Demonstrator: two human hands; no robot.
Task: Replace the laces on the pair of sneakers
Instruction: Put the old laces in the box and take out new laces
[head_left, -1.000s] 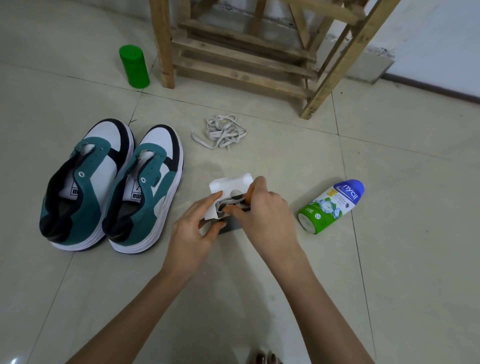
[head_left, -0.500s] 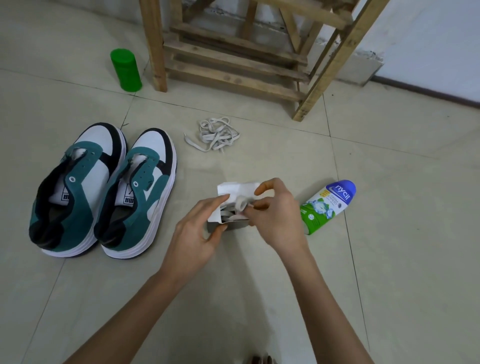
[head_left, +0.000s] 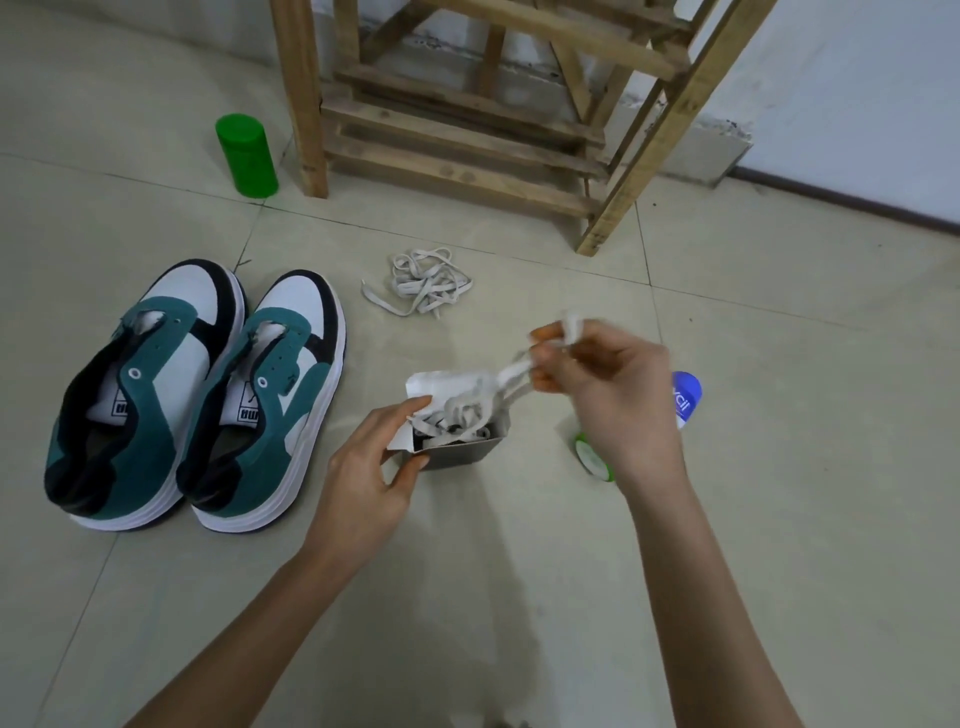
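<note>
The grip of the left hand (head_left: 363, 467) pinches the small grey box (head_left: 462, 454), and the grip of the right hand (head_left: 618, 400) pinches a white lace (head_left: 511, 371) just above that box.

Tiled floor (head_left: 779, 467), wooden frame (head_left: 301, 104), perhaps stool

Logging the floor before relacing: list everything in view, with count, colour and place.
sneakers: 2, teal, white and black, unlaced, side by side on the floor, left.
lace pile: 1, off-white, on the floor right of the sneakers' toes.
box: 1, grey with white flap, open, centre floor.
new laces: 1 bundle, white, partly in the box.
jar: 1, green, upright, far left.
bottle: 1, blue cap, green base, lying behind the right hand.
frame: 1, bare wood, far centre.
left hand: grips the box.
right hand: pinches the new laces above the box.
</note>
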